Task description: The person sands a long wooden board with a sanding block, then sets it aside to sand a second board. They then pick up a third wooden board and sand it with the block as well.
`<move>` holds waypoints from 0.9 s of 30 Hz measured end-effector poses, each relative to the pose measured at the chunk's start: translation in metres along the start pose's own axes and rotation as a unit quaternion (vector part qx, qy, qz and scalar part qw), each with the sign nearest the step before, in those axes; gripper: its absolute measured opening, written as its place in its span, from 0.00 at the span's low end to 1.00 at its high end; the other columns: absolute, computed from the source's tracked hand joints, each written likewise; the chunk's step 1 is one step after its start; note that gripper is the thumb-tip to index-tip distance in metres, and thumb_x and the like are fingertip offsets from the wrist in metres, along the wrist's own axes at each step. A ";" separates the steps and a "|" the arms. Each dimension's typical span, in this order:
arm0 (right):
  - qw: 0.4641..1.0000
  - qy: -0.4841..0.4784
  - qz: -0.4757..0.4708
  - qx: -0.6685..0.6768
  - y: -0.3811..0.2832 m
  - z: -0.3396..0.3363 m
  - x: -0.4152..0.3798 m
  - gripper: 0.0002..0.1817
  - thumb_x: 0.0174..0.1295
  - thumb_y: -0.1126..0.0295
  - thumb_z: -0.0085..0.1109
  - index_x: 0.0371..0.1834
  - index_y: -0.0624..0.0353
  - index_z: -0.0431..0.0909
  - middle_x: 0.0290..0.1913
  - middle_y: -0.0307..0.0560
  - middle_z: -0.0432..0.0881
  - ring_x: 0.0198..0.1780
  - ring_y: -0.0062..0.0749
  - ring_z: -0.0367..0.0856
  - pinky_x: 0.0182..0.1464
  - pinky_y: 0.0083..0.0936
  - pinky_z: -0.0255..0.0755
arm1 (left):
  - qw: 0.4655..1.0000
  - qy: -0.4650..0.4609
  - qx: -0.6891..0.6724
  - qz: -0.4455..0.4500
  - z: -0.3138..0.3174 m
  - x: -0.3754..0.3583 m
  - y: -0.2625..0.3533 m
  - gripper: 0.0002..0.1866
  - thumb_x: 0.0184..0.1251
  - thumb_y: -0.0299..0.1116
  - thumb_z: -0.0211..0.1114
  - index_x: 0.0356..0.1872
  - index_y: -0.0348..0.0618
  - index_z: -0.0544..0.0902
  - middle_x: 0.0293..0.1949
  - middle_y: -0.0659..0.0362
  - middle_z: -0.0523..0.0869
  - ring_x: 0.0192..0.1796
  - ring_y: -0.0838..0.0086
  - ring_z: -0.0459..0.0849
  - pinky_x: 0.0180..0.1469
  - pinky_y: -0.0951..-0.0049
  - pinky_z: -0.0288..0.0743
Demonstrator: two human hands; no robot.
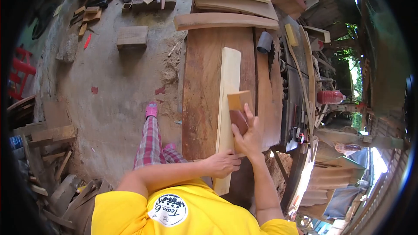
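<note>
A long pale wooden board [228, 74] lies lengthwise on the brown wooden workbench [200, 100], its near end close to my yellow shirt. My left hand [223, 164] is closed around the board's lower part. Farther up, my right hand [249, 137] grips a bent tan-and-brown sheet [239, 101] that looks like sandpaper, resting against the board's right side. Its thumb and one finger are stretched along the sheet; the other fingers are partly hidden. Several curved wooden pieces [226, 21] lie across the far end of the bench.
A dark cylindrical cup [264, 42] sits at the bench's right side. On the concrete floor to the left are a wooden block [132, 38] and a red scrap [88, 41]. Scrap wood [54, 135] is piled at lower left. A red-filled bottle [331, 97] is at right.
</note>
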State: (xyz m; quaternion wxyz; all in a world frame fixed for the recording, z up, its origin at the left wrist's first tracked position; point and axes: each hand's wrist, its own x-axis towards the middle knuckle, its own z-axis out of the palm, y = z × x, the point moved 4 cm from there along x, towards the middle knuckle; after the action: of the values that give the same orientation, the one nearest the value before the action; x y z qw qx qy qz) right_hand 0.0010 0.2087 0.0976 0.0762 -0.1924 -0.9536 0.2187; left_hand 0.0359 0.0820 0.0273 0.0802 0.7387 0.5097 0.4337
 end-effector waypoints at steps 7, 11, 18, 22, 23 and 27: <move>0.989 0.015 0.120 -0.080 0.053 0.025 0.195 0.48 0.61 0.55 0.66 0.80 0.27 0.45 0.53 0.70 0.72 0.51 0.72 0.79 0.54 0.57 0.76 | 0.997 -0.040 -0.041 -0.061 -0.006 0.008 0.001 0.04 0.57 0.32 0.63 0.33 0.49 0.80 0.39 0.62 0.77 0.53 0.72 0.77 0.59 0.66 0.66; 0.999 0.021 0.043 -0.007 0.040 0.021 0.112 0.47 0.62 0.58 0.66 0.80 0.28 0.46 0.54 0.73 0.70 0.52 0.74 0.77 0.53 0.59 0.75 | 0.997 -0.023 -0.039 -0.064 -0.007 0.011 0.001 0.05 0.58 0.34 0.64 0.34 0.48 0.81 0.40 0.61 0.78 0.52 0.69 0.76 0.59 0.65 0.66; 0.996 0.018 0.056 -0.073 -0.001 0.014 0.068 0.48 0.60 0.61 0.68 0.81 0.29 0.50 0.44 0.64 0.69 0.42 0.63 0.77 0.43 0.54 0.73 | 0.993 -0.054 -0.062 -0.085 -0.004 0.011 -0.001 0.07 0.59 0.35 0.64 0.36 0.47 0.80 0.46 0.59 0.80 0.58 0.69 0.75 0.62 0.65 0.64; 0.990 0.001 0.105 -0.095 0.018 0.022 0.206 0.41 0.66 0.54 0.59 0.79 0.29 0.47 0.50 0.68 0.73 0.48 0.65 0.81 0.51 0.57 0.75 | 0.992 -0.061 -0.051 -0.096 -0.003 0.012 -0.001 0.06 0.59 0.35 0.64 0.35 0.48 0.79 0.45 0.59 0.79 0.59 0.70 0.75 0.62 0.66 0.65; 0.987 -0.021 0.128 -0.097 0.020 0.022 0.222 0.42 0.65 0.55 0.60 0.79 0.29 0.47 0.52 0.69 0.73 0.49 0.66 0.81 0.53 0.55 0.75 | 0.989 -0.086 -0.065 -0.106 -0.004 0.014 0.000 0.05 0.60 0.34 0.63 0.35 0.47 0.79 0.46 0.59 0.79 0.60 0.70 0.75 0.62 0.66 0.65; 0.996 0.031 0.058 -0.055 0.034 0.025 0.172 0.47 0.62 0.56 0.64 0.80 0.27 0.45 0.53 0.69 0.72 0.48 0.66 0.81 0.53 0.55 0.75 | 0.978 -0.161 -0.044 -0.128 -0.001 0.015 0.000 0.05 0.60 0.34 0.63 0.35 0.47 0.79 0.47 0.59 0.79 0.60 0.70 0.75 0.62 0.66 0.65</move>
State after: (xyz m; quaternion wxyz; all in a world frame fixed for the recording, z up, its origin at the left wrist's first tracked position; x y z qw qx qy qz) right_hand -0.1508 0.2963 0.0706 0.0826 -0.2578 -0.9486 0.1642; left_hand 0.0367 0.0936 0.0361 0.2488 0.7233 0.5606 0.3174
